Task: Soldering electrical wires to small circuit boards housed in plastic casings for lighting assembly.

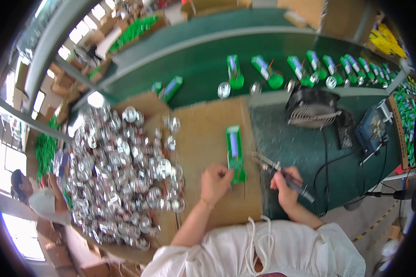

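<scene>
A green plastic housing [236, 164] lies on the cardboard sheet in front of me, with a pale violet cylinder [234, 144] in its upper part. A thin dark wire sticks out below its lower end. My left hand [214, 184] is closed in a pinch against the housing's lower left edge; whatever it pinches is hidden. In my right hand [287, 187] is a soldering iron [295, 185], its tip pointing up and left toward the housing, apart from it.
Shiny round lamp parts [125, 180] are heaped at left. Beyond the bench, a green belt [194, 60] carries several green housings. A black fan [312, 108], a blue soldering station [373, 127] and cables stand at right. Another person [44, 201] sits at far left.
</scene>
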A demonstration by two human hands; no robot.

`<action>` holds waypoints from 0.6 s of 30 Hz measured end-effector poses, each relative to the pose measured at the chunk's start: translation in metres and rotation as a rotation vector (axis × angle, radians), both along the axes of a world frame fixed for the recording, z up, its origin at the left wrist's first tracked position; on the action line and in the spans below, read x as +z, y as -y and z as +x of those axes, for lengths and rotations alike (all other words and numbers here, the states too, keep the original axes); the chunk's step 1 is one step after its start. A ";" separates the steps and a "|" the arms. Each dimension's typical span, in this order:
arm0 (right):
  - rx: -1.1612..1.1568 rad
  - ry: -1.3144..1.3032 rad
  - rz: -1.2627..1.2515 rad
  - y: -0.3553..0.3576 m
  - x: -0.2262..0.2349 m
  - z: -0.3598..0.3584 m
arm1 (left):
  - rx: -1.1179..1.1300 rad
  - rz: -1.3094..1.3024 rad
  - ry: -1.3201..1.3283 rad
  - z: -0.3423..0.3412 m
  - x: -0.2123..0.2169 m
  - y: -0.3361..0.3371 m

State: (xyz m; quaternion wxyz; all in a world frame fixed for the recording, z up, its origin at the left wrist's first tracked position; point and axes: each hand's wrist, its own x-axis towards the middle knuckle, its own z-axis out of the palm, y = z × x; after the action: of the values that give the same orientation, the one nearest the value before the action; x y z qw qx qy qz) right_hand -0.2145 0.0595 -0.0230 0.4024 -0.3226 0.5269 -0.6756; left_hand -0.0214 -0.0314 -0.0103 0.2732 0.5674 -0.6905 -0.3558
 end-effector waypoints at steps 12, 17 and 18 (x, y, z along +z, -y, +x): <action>-0.106 0.007 -0.010 0.000 -0.005 -0.012 | -0.046 -0.134 0.207 -0.014 0.031 0.055; -0.089 -0.010 0.011 0.008 -0.003 -0.010 | 0.117 -0.274 0.302 -0.017 0.008 0.181; -0.112 -0.018 0.021 0.007 -0.005 -0.008 | 0.133 -0.240 0.265 -0.017 0.010 0.190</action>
State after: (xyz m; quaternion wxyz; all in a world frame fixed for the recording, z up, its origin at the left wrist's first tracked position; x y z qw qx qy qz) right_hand -0.2225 0.0524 -0.0277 0.3625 -0.2947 0.5548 -0.6885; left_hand -0.0379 -0.2213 -0.0003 0.2684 0.6172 -0.7189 -0.1739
